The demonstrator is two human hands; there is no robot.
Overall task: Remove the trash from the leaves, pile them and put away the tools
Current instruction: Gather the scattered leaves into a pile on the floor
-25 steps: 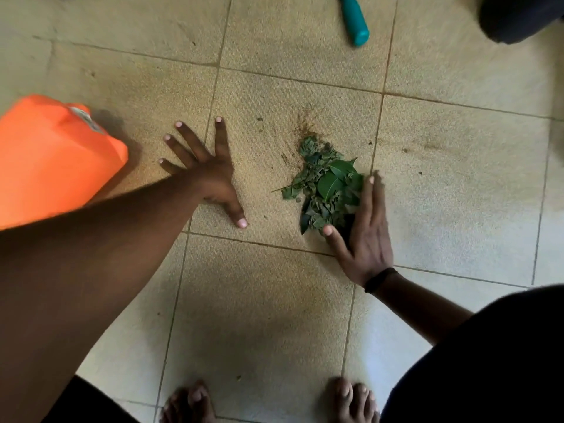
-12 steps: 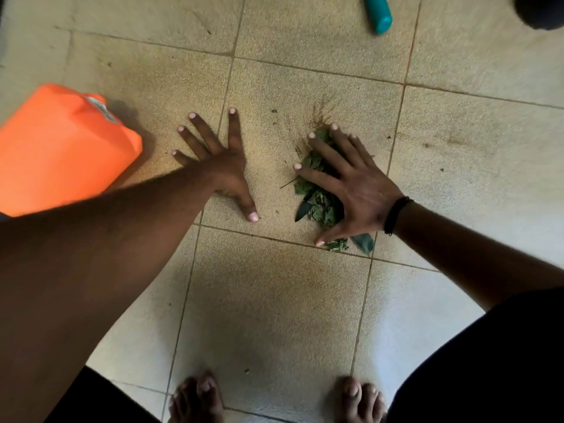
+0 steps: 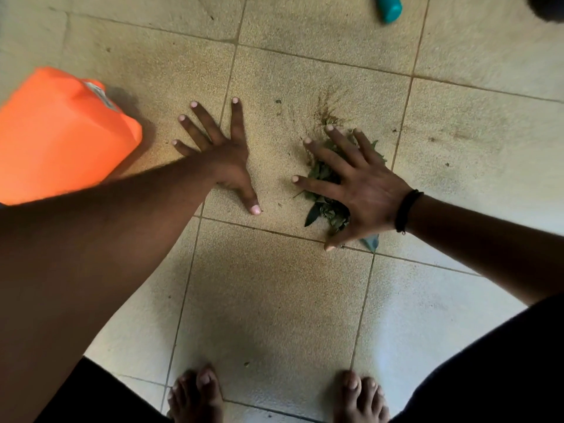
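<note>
A small pile of green leaves point(image 3: 326, 206) lies on the tiled floor point(image 3: 274, 300). My right hand point(image 3: 357, 190) rests flat on top of the pile with its fingers spread, hiding most of it. My left hand point(image 3: 219, 154) is pressed flat on the bare tile to the left of the pile, fingers apart, holding nothing. A few leaf crumbs and a brown smear point(image 3: 328, 108) mark the tile just beyond the pile.
An orange plastic container point(image 3: 58, 135) lies on the floor at the left, close to my left forearm. A teal handle point(image 3: 388, 6) shows at the top edge, and a dark object is at the top right corner. My bare feet point(image 3: 195, 395) stand at the bottom.
My right hand went from cupping the right side of the pile to lying flat over it, and has stayed there. My left hand has not moved on the tile.
</note>
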